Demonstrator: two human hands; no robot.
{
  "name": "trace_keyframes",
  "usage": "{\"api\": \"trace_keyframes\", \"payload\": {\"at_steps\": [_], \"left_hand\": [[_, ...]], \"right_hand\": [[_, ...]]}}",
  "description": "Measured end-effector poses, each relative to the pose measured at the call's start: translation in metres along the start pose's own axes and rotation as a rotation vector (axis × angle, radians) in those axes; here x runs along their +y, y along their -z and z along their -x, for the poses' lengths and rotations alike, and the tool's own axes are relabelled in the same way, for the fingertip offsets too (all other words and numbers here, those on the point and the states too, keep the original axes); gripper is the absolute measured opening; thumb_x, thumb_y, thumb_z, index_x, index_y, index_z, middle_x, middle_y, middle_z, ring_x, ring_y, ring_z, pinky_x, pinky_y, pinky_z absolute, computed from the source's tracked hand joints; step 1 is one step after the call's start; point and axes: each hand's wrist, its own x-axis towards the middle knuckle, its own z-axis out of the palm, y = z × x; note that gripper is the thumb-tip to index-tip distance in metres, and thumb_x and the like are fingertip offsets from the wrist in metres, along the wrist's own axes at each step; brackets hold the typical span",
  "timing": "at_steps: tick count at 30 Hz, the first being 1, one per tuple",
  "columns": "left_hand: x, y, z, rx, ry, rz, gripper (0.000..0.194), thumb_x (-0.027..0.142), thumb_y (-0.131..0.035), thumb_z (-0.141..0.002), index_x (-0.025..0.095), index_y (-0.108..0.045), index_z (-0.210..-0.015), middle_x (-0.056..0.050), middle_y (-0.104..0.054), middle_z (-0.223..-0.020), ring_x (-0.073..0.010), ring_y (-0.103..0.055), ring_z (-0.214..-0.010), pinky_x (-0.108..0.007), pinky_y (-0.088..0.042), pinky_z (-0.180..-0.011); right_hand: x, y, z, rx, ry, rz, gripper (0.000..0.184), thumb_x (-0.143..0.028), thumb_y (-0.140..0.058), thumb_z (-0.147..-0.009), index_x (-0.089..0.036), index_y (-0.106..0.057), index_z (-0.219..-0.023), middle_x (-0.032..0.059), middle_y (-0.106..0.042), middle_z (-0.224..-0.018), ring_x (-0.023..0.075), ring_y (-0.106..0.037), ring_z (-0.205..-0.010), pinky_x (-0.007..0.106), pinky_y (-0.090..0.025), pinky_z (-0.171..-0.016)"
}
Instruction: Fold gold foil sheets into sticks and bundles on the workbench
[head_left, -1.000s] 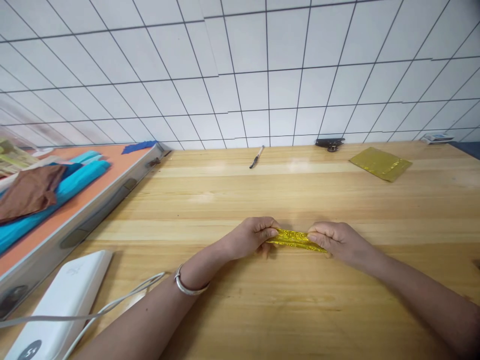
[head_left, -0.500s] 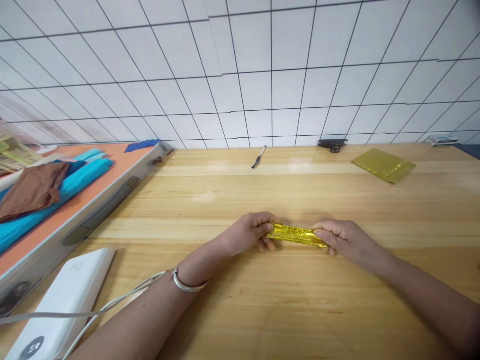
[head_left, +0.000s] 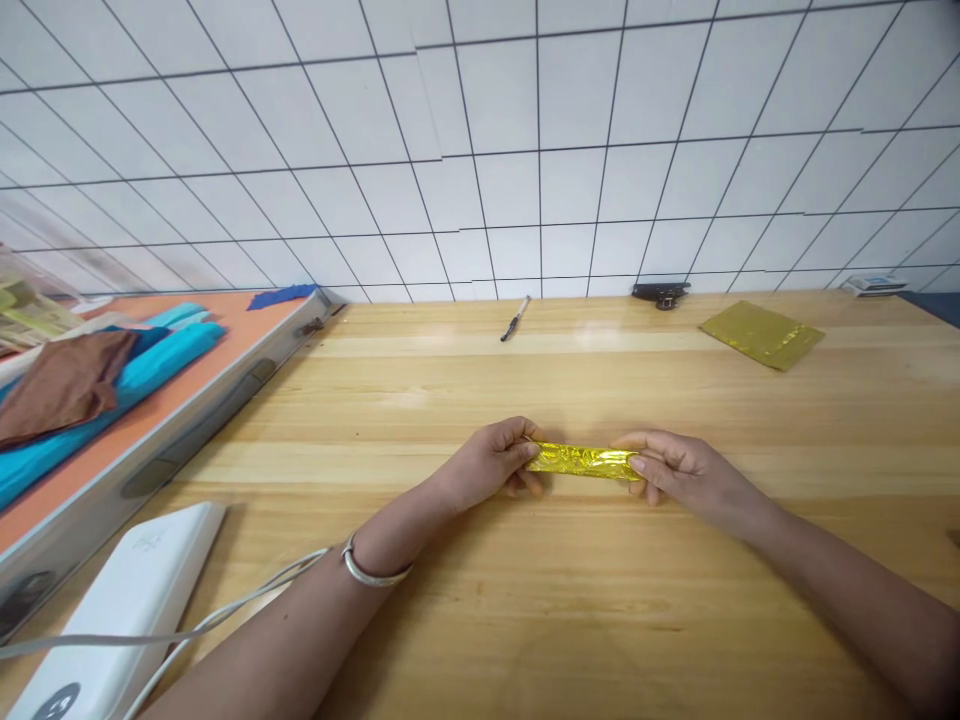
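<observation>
A narrow folded strip of shiny gold foil paper (head_left: 581, 460) stretches between my two hands, just over the wooden table. My left hand (head_left: 495, 465) pinches its left end, thumb on top and fingers beneath. At the right end, my right hand (head_left: 679, 468) grips it in the same way, with the thumb over the foil. A flat gold sheet (head_left: 763, 334) lies farther back on the right, apart from my hands.
A pen (head_left: 515, 319) and a black object (head_left: 661, 292) lie near the tiled wall (head_left: 502, 190). To the left are a white power bank (head_left: 124, 610) with a cable (head_left: 247, 597) and an orange-topped box (head_left: 199, 365) bearing blue and brown material (head_left: 71, 388).
The foil strip has turned slightly, so it lies more level and its flat face shows more. Both hands have risen a little in view and still hold its ends.
</observation>
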Motion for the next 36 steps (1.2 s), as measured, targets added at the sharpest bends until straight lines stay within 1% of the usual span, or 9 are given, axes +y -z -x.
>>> {"api": "trace_keyframes", "payload": {"at_steps": [4, 10, 17, 20, 23, 26, 31, 33, 36], "left_hand": [[-0.002, 0.003, 0.001, 0.037, 0.016, -0.114, 0.025, 0.041, -0.048, -0.084, 0.016, -0.051, -0.084, 0.0, -0.06, -0.055, -0.0089, -0.054, -0.048, -0.015, -0.036, -0.044], [0.0, 0.003, 0.002, 0.096, -0.084, -0.175, 0.025, 0.039, -0.044, -0.087, 0.017, -0.048, -0.077, 0.004, -0.051, -0.05, -0.0066, -0.046, -0.044, -0.016, -0.032, -0.045], [0.002, 0.001, 0.002, 0.104, -0.098, -0.125, 0.027, 0.04, -0.046, -0.086, 0.016, -0.047, -0.075, 0.007, -0.041, -0.053, -0.0034, -0.032, -0.04, -0.016, -0.023, -0.039], [0.001, 0.002, 0.004, 0.044, -0.089, 0.002, 0.025, 0.042, -0.045, -0.087, 0.017, -0.049, -0.088, 0.006, -0.045, -0.054, -0.0041, -0.036, -0.039, -0.016, -0.026, -0.039], [-0.002, 0.004, 0.004, -0.022, -0.129, 0.176, 0.028, 0.041, -0.047, -0.087, 0.018, -0.048, -0.102, 0.004, -0.053, -0.062, -0.0062, -0.047, -0.045, -0.017, -0.036, -0.046], [-0.005, 0.007, 0.002, -0.076, -0.17, 0.308, 0.027, 0.04, -0.053, -0.085, 0.016, -0.053, -0.097, -0.002, -0.061, -0.072, -0.0096, -0.058, -0.056, -0.022, -0.044, -0.057], [-0.008, 0.01, -0.001, -0.156, -0.156, 0.453, 0.024, 0.033, -0.059, -0.082, 0.012, -0.057, -0.094, -0.01, -0.067, -0.082, -0.0178, -0.065, -0.075, -0.026, -0.045, -0.068], [-0.008, 0.01, -0.001, -0.156, -0.173, 0.487, 0.024, 0.029, -0.062, -0.08, 0.012, -0.058, -0.096, -0.011, -0.068, -0.087, -0.019, -0.066, -0.08, -0.026, -0.045, -0.07], [-0.008, 0.008, -0.002, -0.141, -0.194, 0.523, 0.025, 0.022, -0.067, -0.076, 0.013, -0.058, -0.098, -0.011, -0.067, -0.094, -0.0191, -0.066, -0.084, -0.025, -0.045, -0.07]], "right_hand": [[0.001, 0.0, 0.0, 0.01, -0.009, -0.007, 0.047, -0.043, -0.049, -0.084, -0.017, -0.05, -0.123, 0.0032, -0.063, -0.078, 0.0116, -0.055, -0.06, 0.028, -0.046, -0.059], [-0.004, -0.001, 0.003, 0.022, -0.013, -0.01, 0.051, -0.043, -0.051, -0.082, -0.017, -0.05, -0.126, 0.0027, -0.063, -0.073, 0.0124, -0.056, -0.061, 0.028, -0.047, -0.06], [-0.015, -0.009, 0.005, 0.153, 0.015, 0.028, 0.047, -0.046, -0.052, -0.08, -0.018, -0.056, -0.119, 0.0014, -0.061, -0.067, 0.0112, -0.053, -0.055, 0.025, -0.045, -0.053], [-0.012, -0.008, 0.003, 0.17, 0.004, 0.032, 0.047, -0.048, -0.051, -0.08, -0.018, -0.057, -0.116, 0.0009, -0.059, -0.064, 0.0109, -0.052, -0.053, 0.025, -0.044, -0.05], [-0.004, -0.004, 0.001, 0.151, -0.022, -0.002, 0.043, -0.048, -0.051, -0.081, -0.019, -0.06, -0.111, 0.0017, -0.06, -0.066, 0.011, -0.052, -0.054, 0.025, -0.043, -0.051], [0.002, 0.001, -0.001, 0.137, -0.053, -0.1, 0.038, -0.046, -0.051, -0.082, -0.018, -0.061, -0.105, 0.0027, -0.063, -0.07, 0.0113, -0.054, -0.057, 0.025, -0.043, -0.054], [0.004, 0.008, -0.002, 0.105, -0.013, -0.338, 0.034, -0.038, -0.054, -0.08, -0.016, -0.061, -0.106, 0.0077, -0.066, -0.082, 0.0168, -0.06, -0.071, 0.031, -0.047, -0.064], [0.002, 0.009, -0.002, 0.114, 0.033, -0.339, 0.036, -0.035, -0.059, -0.076, -0.018, -0.06, -0.108, 0.008, -0.067, -0.085, 0.0189, -0.061, -0.076, 0.031, -0.047, -0.067], [0.0, 0.005, -0.001, 0.181, 0.056, -0.187, 0.041, -0.037, -0.065, -0.073, -0.02, -0.06, -0.109, 0.0065, -0.067, -0.088, 0.0186, -0.06, -0.078, 0.031, -0.048, -0.068]]}}
